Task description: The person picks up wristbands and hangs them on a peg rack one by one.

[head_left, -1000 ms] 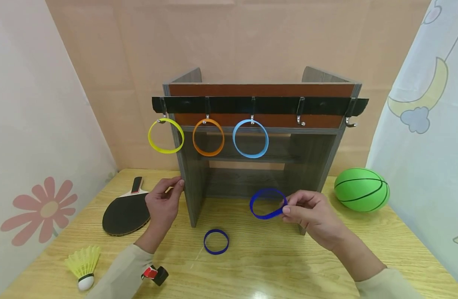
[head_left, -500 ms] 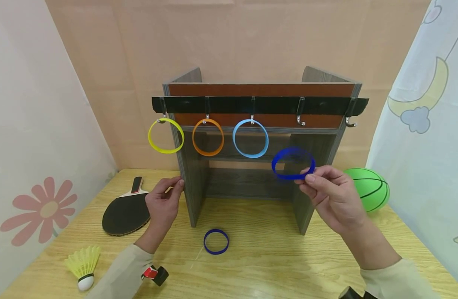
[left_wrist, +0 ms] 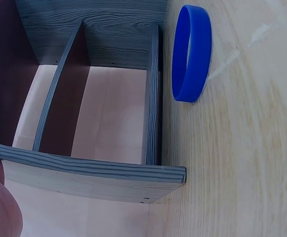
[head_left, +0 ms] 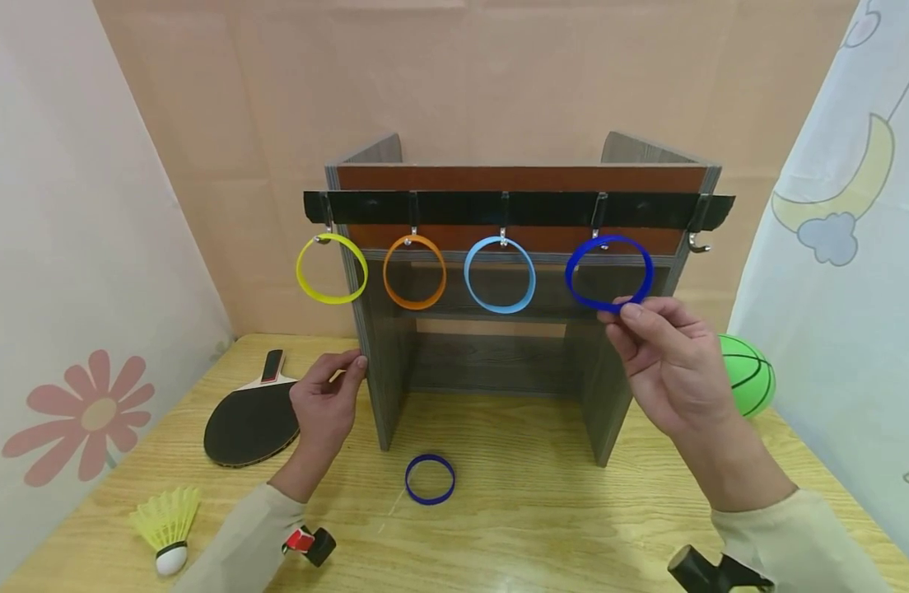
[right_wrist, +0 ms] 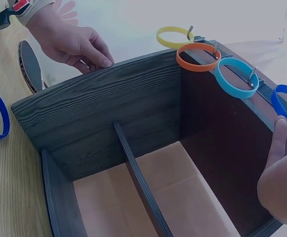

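My right hand pinches the lower edge of a dark blue silicone wristband between thumb and fingers. The band's top overlaps the fourth hook from the left, on the black strip along the shelf's front. On the three hooks to its left hang a yellow wristband, an orange wristband and a light blue wristband. My left hand grips the edge of the grey wooden shelf's left side panel with thumb and fingers. Another dark blue wristband lies on the table before the shelf.
At the strip's right end is a bare hook. A table tennis bat and a yellow shuttlecock lie on the left of the table. Behind my right hand sits a green ball, partly hidden.
My right hand has raised the dark blue wristband up and to the right, from low before the shelf to the fourth hook. The left hand stays at the side panel.
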A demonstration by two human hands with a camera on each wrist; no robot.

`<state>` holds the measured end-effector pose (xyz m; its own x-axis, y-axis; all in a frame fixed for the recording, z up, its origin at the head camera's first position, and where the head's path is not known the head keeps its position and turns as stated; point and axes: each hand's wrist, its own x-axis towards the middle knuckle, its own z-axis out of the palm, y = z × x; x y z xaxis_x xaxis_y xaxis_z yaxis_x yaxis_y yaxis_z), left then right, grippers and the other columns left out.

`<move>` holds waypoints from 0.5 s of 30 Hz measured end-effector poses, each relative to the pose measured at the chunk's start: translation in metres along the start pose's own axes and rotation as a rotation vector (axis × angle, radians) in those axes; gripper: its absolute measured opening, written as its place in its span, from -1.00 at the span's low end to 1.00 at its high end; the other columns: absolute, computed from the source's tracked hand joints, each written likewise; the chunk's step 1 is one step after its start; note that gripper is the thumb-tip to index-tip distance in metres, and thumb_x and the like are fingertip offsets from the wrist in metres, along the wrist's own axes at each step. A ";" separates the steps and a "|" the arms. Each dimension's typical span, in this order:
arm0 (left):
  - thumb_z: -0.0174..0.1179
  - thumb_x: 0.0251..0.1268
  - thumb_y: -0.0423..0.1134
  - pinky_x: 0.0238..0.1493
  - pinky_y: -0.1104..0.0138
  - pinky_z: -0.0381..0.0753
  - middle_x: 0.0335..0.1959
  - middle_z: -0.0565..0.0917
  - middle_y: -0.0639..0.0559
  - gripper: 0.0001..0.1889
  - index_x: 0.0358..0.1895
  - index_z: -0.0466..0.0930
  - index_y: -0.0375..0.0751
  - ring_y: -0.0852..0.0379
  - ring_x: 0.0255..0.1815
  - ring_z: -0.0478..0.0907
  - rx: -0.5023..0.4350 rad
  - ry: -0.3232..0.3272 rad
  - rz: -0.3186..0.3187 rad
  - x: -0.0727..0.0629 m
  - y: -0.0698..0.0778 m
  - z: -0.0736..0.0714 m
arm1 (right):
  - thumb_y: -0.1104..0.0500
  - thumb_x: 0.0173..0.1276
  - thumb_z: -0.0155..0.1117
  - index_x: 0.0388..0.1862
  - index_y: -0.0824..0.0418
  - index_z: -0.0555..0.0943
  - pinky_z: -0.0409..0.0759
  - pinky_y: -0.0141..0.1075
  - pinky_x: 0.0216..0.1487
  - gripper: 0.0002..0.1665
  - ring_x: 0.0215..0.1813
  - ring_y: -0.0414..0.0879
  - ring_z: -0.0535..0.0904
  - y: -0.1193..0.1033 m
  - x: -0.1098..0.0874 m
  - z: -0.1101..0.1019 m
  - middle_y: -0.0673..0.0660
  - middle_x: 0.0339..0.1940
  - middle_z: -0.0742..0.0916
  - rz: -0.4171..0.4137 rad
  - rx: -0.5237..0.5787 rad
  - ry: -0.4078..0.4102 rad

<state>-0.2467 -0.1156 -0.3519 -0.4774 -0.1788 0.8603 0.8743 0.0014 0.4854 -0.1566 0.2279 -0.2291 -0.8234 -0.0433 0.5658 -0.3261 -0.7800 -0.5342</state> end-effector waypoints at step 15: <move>0.11 0.07 -0.78 -0.23 0.43 0.63 -0.47 0.58 -0.36 -0.88 -0.31 0.56 -0.71 0.19 -0.39 0.59 -0.011 0.005 -0.004 0.003 0.015 0.005 | 0.62 0.30 0.02 -0.37 0.51 0.62 0.64 -0.23 -0.14 -0.78 -0.28 0.13 0.69 0.010 0.002 -0.006 0.32 -0.36 0.70 -0.026 -0.065 0.102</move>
<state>-0.2360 -0.1114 -0.3412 -0.4803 -0.1839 0.8576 0.8733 -0.0098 0.4871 -0.1646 0.2238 -0.2370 -0.8560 0.0430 0.5153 -0.3749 -0.7379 -0.5612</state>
